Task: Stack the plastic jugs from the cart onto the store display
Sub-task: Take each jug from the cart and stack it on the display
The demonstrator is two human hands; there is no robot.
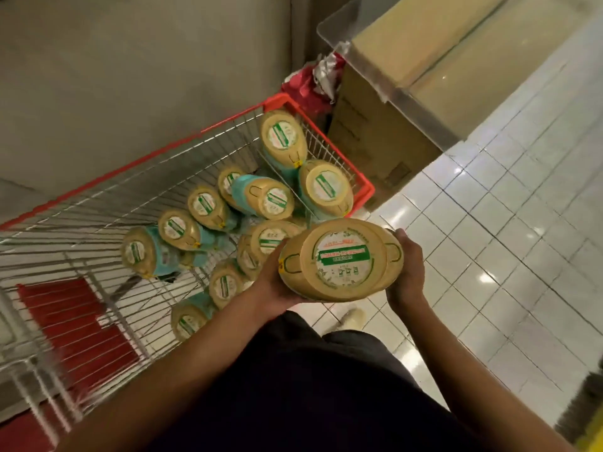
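Head view shows us the oval yellow plastic jug (342, 259) with its round green-and-white label, held end-on just off the right side of the red-rimmed wire cart (228, 120). Our left hand (274, 285) cups the jug's left side and our right hand (408, 272) its right. The fingers curl round the body, with their tips hidden underneath. We judge it full and heavy, smooth-walled and likely slippery, yet stiff enough to squeeze; a palm under the base seems safest. More yellow jugs with teal wrappers (208, 207) lie tumbled inside the cart. Beyond the cart's far end stands a brown cardboard box (375, 132).
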